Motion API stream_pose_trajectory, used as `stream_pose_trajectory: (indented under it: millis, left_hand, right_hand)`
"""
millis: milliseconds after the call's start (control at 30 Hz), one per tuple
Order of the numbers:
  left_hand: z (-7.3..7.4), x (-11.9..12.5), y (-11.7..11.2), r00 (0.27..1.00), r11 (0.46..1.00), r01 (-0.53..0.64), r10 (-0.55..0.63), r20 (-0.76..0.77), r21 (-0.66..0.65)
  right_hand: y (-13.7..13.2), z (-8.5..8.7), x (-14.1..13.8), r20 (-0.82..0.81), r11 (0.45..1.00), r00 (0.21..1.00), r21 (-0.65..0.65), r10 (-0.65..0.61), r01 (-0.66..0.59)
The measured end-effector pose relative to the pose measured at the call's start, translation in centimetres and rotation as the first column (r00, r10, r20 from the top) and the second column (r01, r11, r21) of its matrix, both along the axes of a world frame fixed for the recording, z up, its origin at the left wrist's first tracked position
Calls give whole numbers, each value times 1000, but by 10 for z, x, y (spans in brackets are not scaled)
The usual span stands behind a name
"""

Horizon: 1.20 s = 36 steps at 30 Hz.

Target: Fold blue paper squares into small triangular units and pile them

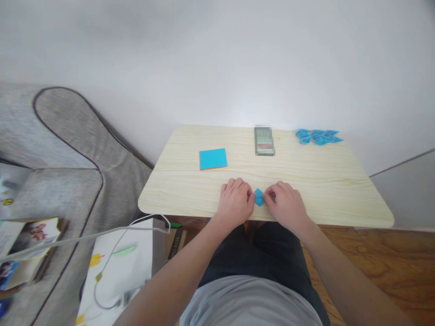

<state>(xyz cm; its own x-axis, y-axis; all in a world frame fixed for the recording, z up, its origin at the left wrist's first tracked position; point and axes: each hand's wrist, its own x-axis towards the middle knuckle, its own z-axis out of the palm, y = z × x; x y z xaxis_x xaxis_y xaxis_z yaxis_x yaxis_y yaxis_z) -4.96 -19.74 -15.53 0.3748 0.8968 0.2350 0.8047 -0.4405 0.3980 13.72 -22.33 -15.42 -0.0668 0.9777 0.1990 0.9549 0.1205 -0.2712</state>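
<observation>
"Pale wood-grain, round-cornered table (190, 194) before a white wall (217, 68); where is the work?"

"Small blue folded-paper diamond (259, 197), near the front edge; left hand (237, 198) and right hand (284, 203) pinch its opposite sides, apparently to steady the folds evenly."

I see open tabletop (346, 192) right of the right hand (286, 203); a blurred slab (264, 141), blue paper stack (213, 159) and folded blue pieces (319, 137) obstruct farther back.
</observation>
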Motion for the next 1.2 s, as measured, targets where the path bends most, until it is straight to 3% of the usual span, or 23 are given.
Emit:
stream_pose_trajectory:
  millis: [400, 667, 1000, 1200]
  left_hand:
    - [1, -11, 0, 995, 996, 87, -85, 46, -29]
    - [-1, -14, 0, 996, 998, 61, -60, 64, -8]
    - [-1, -13, -1, 997, 999, 51, -51, 58, -1]
    - [4, -15, -26, 994, 996, 82, -84, 67, 33]
  right_hand:
    - [-3, -9, 8, -264, 1000, 964, 24, 19, -14]
    - [-4, -12, -7, -172, 988, 979, 90, -108, 125]
    - [-1, -8, 12, -321, 1000, 947, -11, -17, 14]
    - [-16, -10, 8, -295, 997, 955, 70, 39, -19]
